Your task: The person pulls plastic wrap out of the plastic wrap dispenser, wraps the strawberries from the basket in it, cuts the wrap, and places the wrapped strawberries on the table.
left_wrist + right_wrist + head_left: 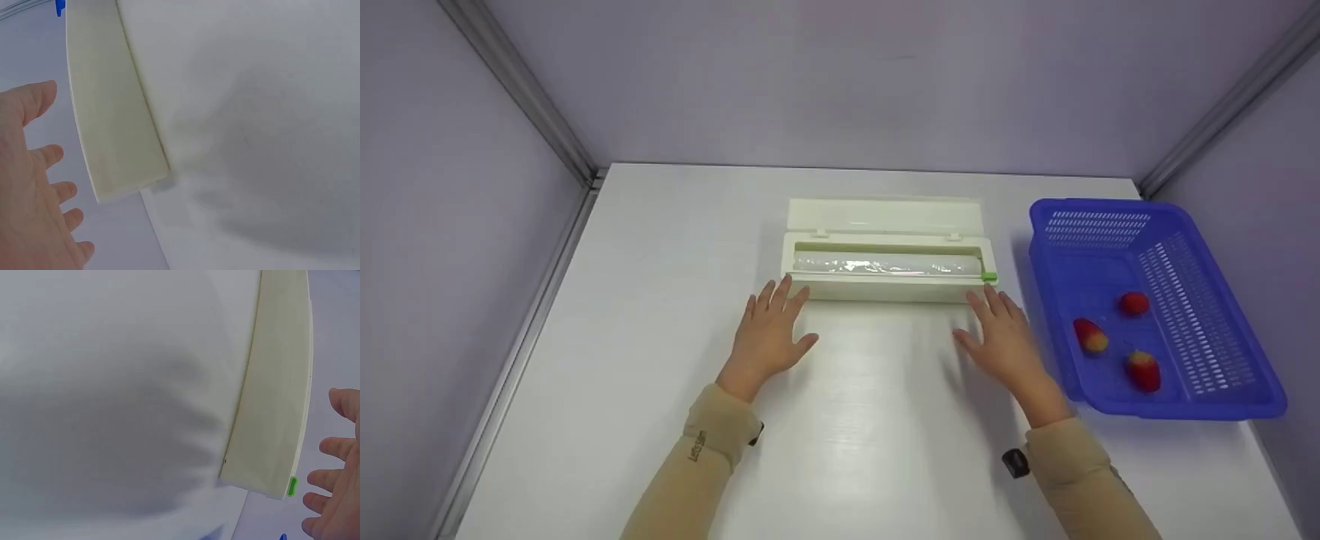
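A cream plastic wrap dispenser box [885, 291] lies lengthwise on the white table, its lid [885, 215] tipped back toward the wall. Inside it a roll of clear plastic wrap [885, 263] shows, and a small green slider [989, 277] sits at the right end of the front rail. My left hand [767, 335] hovers by the box's front left corner, fingers spread and holding nothing. By the front right corner, under the slider, my right hand [1001, 341] has its fingers extended, also with nothing in it. Both wrist views show the box's plain front face [112, 112].
On the right stands a blue plastic basket [1057, 300] with slotted walls. Several strawberries are not there; three lie inside: one strawberry [1134, 304] toward the back, another strawberry [1090, 336] at left, a third strawberry [1144, 371] nearer. Pale panels [847, 90] enclose the table.
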`<state>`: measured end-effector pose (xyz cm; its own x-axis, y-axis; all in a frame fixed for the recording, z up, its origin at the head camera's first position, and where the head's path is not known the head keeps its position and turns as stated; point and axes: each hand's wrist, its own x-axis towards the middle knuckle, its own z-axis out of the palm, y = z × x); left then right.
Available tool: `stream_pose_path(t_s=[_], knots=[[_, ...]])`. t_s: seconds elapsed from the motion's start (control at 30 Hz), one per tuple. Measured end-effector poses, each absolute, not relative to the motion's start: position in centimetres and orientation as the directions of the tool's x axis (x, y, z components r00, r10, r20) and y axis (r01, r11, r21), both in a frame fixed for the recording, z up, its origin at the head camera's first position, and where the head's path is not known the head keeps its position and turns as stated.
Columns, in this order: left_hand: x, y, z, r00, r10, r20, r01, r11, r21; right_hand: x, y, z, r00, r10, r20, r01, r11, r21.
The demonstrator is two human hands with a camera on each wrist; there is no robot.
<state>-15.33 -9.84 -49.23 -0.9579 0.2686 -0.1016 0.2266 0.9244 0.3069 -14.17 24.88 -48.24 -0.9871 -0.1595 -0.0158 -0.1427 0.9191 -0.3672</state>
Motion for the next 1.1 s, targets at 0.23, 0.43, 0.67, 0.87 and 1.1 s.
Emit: stream_pose_path(t_s=[0.23,0.43,0.67,0.87,1.1], knots=[[-18.0,-9.2,-48.8,-0.955,0.286,-0.077,0.249,0.916,0.314,-17.2,23.9,-47.5,-0.984,-0.173,-0.051,-0.142,0.917,-0.373],[-19.6,-8.4,-49.1,-0.951,0.303,-0.069,0.267,0.910,0.318,-19.3,23.0,-47.5,-0.977,-0.190,-0.094,-0.148,0.929,-0.340],[-21.1,-7.6,-49.7,-0.947,0.309,-0.086,0.274,0.920,0.281,-21.2,22.2,-48.4,-0.971,-0.200,-0.130,-0.155,0.943,-0.295],[-22.2,-7.0,-49.9,-0.945,0.306,-0.113,0.267,0.926,0.268,-22.3,22.0,-49.1,-0.970,-0.215,-0.117,-0.180,0.951,-0.253],[-22.9,-6.7,-50.1,-0.950,0.283,-0.131,0.244,0.937,0.251,-23.0,22.3,-49.3,-0.968,-0.220,-0.123,-0.184,0.951,-0.249]])
